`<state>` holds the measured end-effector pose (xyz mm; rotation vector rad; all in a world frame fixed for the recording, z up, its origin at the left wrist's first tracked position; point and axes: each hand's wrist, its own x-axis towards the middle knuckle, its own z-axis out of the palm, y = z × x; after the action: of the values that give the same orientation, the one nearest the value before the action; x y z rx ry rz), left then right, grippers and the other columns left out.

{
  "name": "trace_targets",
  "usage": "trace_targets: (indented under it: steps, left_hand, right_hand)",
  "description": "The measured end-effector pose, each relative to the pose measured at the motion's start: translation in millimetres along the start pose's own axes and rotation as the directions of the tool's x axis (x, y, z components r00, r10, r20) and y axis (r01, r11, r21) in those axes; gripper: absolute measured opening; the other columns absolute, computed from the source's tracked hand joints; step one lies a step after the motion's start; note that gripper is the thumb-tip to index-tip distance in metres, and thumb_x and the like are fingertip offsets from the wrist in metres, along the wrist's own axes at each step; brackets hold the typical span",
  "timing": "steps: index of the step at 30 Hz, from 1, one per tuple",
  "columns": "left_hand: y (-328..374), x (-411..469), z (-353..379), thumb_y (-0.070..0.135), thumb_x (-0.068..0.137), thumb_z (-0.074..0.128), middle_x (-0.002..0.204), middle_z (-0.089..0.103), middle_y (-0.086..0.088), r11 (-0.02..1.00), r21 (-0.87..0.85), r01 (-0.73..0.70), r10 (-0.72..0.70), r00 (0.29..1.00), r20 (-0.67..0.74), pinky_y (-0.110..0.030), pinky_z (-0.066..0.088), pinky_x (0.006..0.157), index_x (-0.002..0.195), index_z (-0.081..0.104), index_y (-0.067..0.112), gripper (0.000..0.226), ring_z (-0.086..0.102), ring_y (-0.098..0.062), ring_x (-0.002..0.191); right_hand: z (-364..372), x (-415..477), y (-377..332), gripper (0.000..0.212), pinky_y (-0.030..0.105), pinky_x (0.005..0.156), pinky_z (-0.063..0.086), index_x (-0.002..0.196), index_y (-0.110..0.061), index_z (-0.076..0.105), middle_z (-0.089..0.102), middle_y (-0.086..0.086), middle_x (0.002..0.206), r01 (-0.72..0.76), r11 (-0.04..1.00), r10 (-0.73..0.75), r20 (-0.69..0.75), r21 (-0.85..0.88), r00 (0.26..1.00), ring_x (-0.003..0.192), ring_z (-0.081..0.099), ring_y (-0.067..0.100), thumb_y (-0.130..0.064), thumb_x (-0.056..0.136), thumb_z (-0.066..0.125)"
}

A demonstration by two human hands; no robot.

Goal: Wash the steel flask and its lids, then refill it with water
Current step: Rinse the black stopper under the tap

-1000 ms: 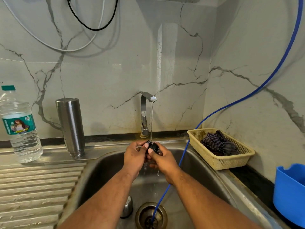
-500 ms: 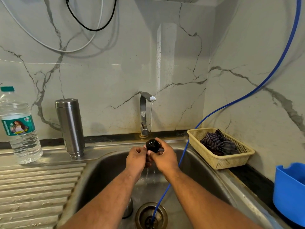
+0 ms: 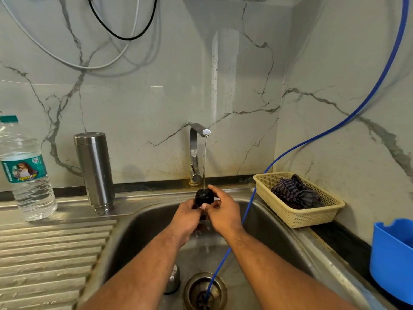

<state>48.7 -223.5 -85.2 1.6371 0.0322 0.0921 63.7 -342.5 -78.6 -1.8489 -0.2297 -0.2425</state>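
Back wall (image 3: 156,104) of pale glossy stone with grey veins, meeting a side wall (image 3: 346,70) of the same stone in a corner on the right. Soft reflections of light on the back wall. High up, white cables (image 3: 89,68) and one black cable (image 3: 125,38) hanging in loops. At left a ribbed steel surface (image 3: 44,253), joined to a steel sink (image 3: 134,224). Blue hose (image 3: 247,208) coming down from the upper right and ending in the drain (image 3: 192,287). At right a dark ledge (image 3: 339,240) with a cream basket (image 3: 297,218) holding a checked cloth (image 3: 295,193), and a blue tub (image 3: 391,260) near it.
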Motion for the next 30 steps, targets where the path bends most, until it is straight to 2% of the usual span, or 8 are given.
trace_targets:
  steps: [2, 6, 8, 12, 15, 19, 23, 30]
  left_hand:
    - [0.4, 0.3, -1.5, 0.018, 0.106, 0.053, 0.103, 0.079, -0.001, 1.000, -0.009, -0.018, 0.018, 1.000, -0.004, -0.045, 0.060, 0.089, 0.120, 0.070, 0.023, 0.022, 0.073, -0.025, 0.102]
    - [3.3, -1.4, -1.0, 0.022, 0.105, 0.056, 0.108, 0.078, -0.004, 0.992, -0.067, -0.110, 0.108, 0.994, -0.027, -0.045, 0.061, 0.090, 0.126, 0.068, 0.023, 0.024, 0.074, -0.023, 0.099]
    - [3.8, -1.4, -1.3, 0.020, 0.103, 0.060, 0.112, 0.077, -0.003, 0.984, -0.075, -0.162, 0.159, 0.986, -0.046, -0.038, 0.061, 0.090, 0.128, 0.069, 0.024, 0.027, 0.074, -0.020, 0.104]
    - [7.4, -1.1, -4.8, 0.023, 0.096, 0.069, 0.121, 0.073, 0.000, 0.974, -0.046, -0.222, 0.217, 0.972, -0.094, -0.037, 0.060, 0.094, 0.132, 0.068, 0.027, 0.036, 0.069, -0.016, 0.112]
    - [10.2, -2.4, -10.7, 0.017, 0.098, 0.067, 0.120, 0.072, 0.006, 0.967, -0.021, -0.253, 0.251, 0.964, -0.091, -0.022, 0.059, 0.086, 0.131, 0.069, 0.029, 0.035, 0.069, -0.010, 0.106]
    - [12.5, -2.8, -12.0, 0.007, 0.103, 0.057, 0.115, 0.074, 0.006, 0.973, -0.071, -0.218, 0.207, 0.969, -0.137, -0.016, 0.056, 0.075, 0.123, 0.073, 0.026, 0.032, 0.068, -0.009, 0.096]
    - [14.8, 1.2, -5.7, 0.008, 0.099, 0.062, 0.107, 0.075, 0.000, 0.976, -0.103, -0.191, 0.159, 0.952, -0.261, -0.015, 0.052, 0.063, 0.110, 0.076, 0.021, 0.022, 0.065, -0.011, 0.084]
    - [12.9, 4.8, -1.8, 0.021, 0.093, 0.073, 0.099, 0.076, -0.001, 0.976, -0.113, -0.186, 0.131, 0.917, -0.378, -0.020, 0.052, 0.067, 0.101, 0.076, 0.020, 0.008, 0.068, -0.013, 0.089]
  right_hand:
    - [-0.6, -1.0, -1.3, 0.058, 0.033, 0.106, 0.052, 0.146, -0.034, 0.053, 0.056, -0.004, 0.143, 0.010, 1.000, -0.010, -0.013, 0.000, 1.000, 0.127, 0.056, 0.014, -0.013, 0.095, 0.071]
    - [-3.9, 0.2, -2.6, 0.038, 0.020, 0.084, 0.056, 0.137, -0.024, 0.060, 0.067, -0.001, 0.127, -0.053, 0.997, 0.057, -0.069, 0.061, 0.996, 0.105, 0.065, 0.008, -0.028, 0.099, 0.066]
    - [-4.5, 2.0, -0.4, 0.031, 0.023, 0.073, 0.062, 0.128, -0.018, 0.064, 0.074, 0.003, 0.112, -0.134, 0.983, 0.141, -0.054, 0.124, 0.988, 0.086, 0.074, 0.011, -0.033, 0.101, 0.063]
    - [-4.6, 3.3, 0.8, 0.034, 0.033, 0.070, 0.065, 0.106, -0.009, 0.069, 0.077, 0.006, 0.082, -0.259, 0.940, 0.262, 0.015, 0.222, 0.965, 0.067, 0.075, 0.016, -0.040, 0.103, 0.057]
    - [-2.7, 2.3, -0.5, 0.038, 0.033, 0.066, 0.064, 0.098, -0.005, 0.070, 0.077, 0.012, 0.079, -0.305, 0.906, 0.301, 0.058, 0.293, 0.952, 0.066, 0.074, 0.022, -0.041, 0.103, 0.057]
    - [-1.5, -0.1, 0.2, 0.037, 0.032, 0.066, 0.063, 0.103, -0.006, 0.069, 0.076, 0.014, 0.081, -0.338, 0.891, 0.322, 0.103, 0.304, 0.941, 0.065, 0.073, 0.022, -0.041, 0.103, 0.056]
    - [2.1, -1.3, -0.6, 0.039, 0.031, 0.063, 0.063, 0.106, -0.006, 0.068, 0.075, 0.014, 0.079, -0.350, 0.896, 0.333, 0.110, 0.273, 0.937, 0.062, 0.072, 0.021, -0.043, 0.103, 0.055]
    - [5.0, -3.0, -1.4, 0.045, 0.031, 0.061, 0.062, 0.106, -0.007, 0.069, 0.075, 0.014, 0.082, -0.338, 0.910, 0.324, 0.095, 0.239, 0.941, 0.063, 0.071, 0.021, -0.048, 0.103, 0.052]
